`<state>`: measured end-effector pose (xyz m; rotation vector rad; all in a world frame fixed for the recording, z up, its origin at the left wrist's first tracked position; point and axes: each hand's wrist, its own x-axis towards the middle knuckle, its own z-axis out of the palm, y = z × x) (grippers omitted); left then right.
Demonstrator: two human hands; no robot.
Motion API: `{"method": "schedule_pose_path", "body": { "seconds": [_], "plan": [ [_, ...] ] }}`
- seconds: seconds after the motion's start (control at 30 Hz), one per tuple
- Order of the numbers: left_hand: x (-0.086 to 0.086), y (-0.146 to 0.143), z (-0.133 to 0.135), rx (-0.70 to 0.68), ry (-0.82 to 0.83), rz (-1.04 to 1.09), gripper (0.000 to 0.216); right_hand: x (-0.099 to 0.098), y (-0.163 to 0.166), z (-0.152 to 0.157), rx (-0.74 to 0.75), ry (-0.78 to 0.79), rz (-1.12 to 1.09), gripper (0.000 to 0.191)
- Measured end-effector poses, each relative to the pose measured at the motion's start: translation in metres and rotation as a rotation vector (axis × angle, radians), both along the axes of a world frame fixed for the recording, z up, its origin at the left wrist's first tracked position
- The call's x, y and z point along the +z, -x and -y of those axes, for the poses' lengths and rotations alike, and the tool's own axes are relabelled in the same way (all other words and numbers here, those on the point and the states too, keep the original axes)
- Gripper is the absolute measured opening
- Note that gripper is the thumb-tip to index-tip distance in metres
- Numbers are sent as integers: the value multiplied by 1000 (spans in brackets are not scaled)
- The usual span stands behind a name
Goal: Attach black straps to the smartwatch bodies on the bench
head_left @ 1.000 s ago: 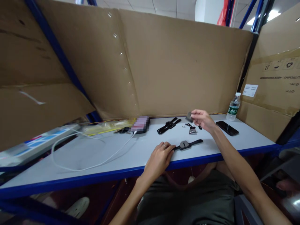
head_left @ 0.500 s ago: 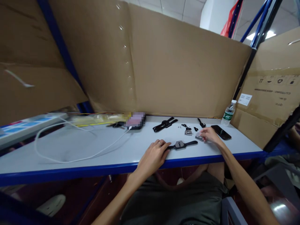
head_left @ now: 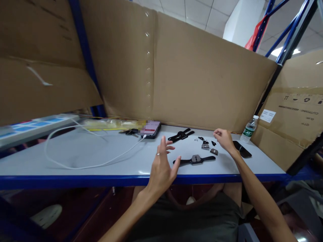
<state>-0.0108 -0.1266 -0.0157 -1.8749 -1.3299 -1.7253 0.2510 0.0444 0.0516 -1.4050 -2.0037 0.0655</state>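
Observation:
A black spokeshave (head_left: 196, 159) with a grey blade plate at its middle lies level near the table's front edge. My left hand (head_left: 161, 164), a ring on one finger, is lifted beside its left handle, fingers spread and holding nothing. Farther back on the right, my right hand (head_left: 224, 138) has its fingertips pinched together; whatever may be between them is hidden. Between the hands lie a loose grey blade (head_left: 214, 152), another grey metal plate (head_left: 205, 146) and several small black pieces (head_left: 213, 143). More black spokeshave bodies (head_left: 181, 134) lie together farther back.
A phone (head_left: 242, 149) and a water bottle (head_left: 249, 129) stand to the right. Another phone (head_left: 151, 129) with a white cable (head_left: 101, 164) lies left of centre, by keys (head_left: 130, 132). A power strip (head_left: 37, 127) sits far left; cardboard (head_left: 202, 87) walls the back.
My left hand has come off the spokeshave's handle and opened. My right hand has let go of the grey blade, which lies on the table, and has moved farther back. The view has shifted slightly.

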Motion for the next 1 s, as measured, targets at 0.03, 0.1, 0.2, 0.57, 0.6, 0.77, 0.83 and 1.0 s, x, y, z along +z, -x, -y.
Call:
{"method": "schedule_pose_path", "body": {
  "seconds": [0.03, 0.1, 0.2, 0.57, 0.6, 0.77, 0.83, 1.0],
  "plan": [
    [8, -1, 9, -11, -43, 31, 93, 2, 7, -5, -25, 31, 82, 18],
    [24, -3, 33, -42, -201, 44, 101, 0, 19, -18, -76, 112, 250, 17],
    [45, -4, 71, -42, -288, 107, 102, -8, 34, -41, -104, 246, 434, 20],
    [-1, 23, -8, 11, 232, -178, 36, -11, 63, -81, -114, 398, 368, 16],
    [-5, 25, -13, 10, 243, -159, 40, -9, 62, -80, -111, 382, 318, 14],
    [15, 18, 18, -30, 84, -53, 66, -6, 39, -71, 2, 343, 24, 10],
    [29, 11, 38, -52, -35, -26, 68, -9, 25, -67, 90, 371, -175, 12],
    [42, -1, 51, -78, -125, -26, 70, -22, -4, -62, 229, 523, -883, 18]
  ]
}}
